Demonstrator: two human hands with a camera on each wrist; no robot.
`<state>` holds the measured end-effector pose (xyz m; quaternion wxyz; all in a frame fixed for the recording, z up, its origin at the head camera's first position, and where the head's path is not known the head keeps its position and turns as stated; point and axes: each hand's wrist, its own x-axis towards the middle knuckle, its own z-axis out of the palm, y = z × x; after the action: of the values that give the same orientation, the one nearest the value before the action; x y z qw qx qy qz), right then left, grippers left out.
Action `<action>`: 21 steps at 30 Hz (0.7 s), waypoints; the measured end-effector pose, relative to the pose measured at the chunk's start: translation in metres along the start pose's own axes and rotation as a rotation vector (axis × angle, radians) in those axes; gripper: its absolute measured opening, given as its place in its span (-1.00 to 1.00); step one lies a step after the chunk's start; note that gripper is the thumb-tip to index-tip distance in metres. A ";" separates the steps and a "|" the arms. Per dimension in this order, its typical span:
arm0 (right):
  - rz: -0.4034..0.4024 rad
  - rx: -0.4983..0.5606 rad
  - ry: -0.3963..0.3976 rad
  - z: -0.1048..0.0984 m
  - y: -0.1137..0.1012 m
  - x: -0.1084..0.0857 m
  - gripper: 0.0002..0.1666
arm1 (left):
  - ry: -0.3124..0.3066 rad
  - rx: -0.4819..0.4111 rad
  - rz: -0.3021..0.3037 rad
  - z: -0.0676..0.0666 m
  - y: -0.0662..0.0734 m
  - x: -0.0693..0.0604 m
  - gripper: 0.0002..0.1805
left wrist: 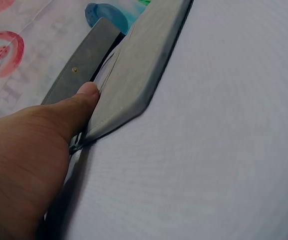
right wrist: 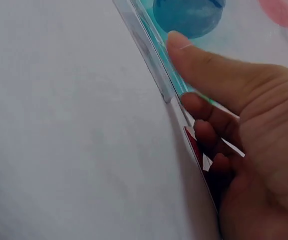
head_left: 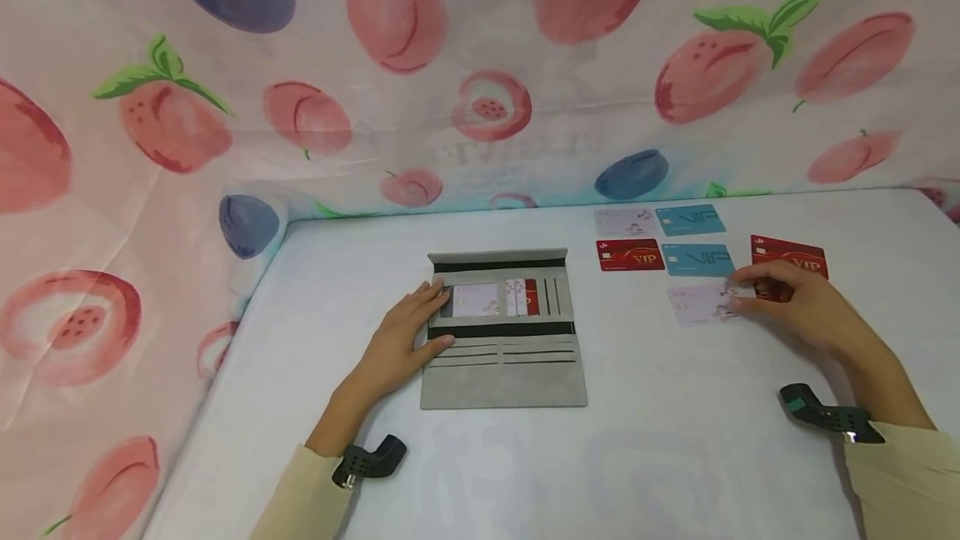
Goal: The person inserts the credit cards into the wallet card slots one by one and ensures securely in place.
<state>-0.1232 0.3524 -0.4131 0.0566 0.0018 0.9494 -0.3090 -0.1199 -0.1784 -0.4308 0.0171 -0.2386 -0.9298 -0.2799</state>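
A grey wallet point(head_left: 502, 386) lies unfolded on the table. A pale floral card point(head_left: 475, 300) shows in its window, and pale and red card edges point(head_left: 531, 297) show in the pocket beside it. My left hand point(head_left: 393, 346) rests flat along the wallet's left edge, with the thumb point(left wrist: 79, 102) on that edge. To the right, my right hand point(head_left: 813, 307) is at the right end of a pale pink card point(head_left: 697, 304). Its thumb and index finger stand apart there, the other fingers bent inward. A red VIP card point(head_left: 787, 248) is partly hidden behind this hand.
Behind the pale pink card lie a red VIP card point(head_left: 630, 255), two blue VIP cards point(head_left: 697, 260) and another pale card point(head_left: 625, 222). Fruit-print cloth point(head_left: 420, 115) rises behind the white table point(head_left: 525, 473) and along its left side.
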 end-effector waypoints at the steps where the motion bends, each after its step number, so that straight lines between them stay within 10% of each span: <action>1: 0.001 -0.007 -0.010 0.000 0.000 0.000 -0.38 | -0.001 0.000 0.000 0.000 0.000 0.000 -0.27; 21: -0.009 -0.060 -0.126 -0.003 0.002 0.004 -0.13 | -0.011 0.006 -0.015 -0.001 0.002 0.001 -0.25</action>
<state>-0.1270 0.3556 -0.4118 0.1151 -0.0235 0.9527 -0.2803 -0.1201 -0.1768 -0.4291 0.0106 -0.2331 -0.9325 -0.2758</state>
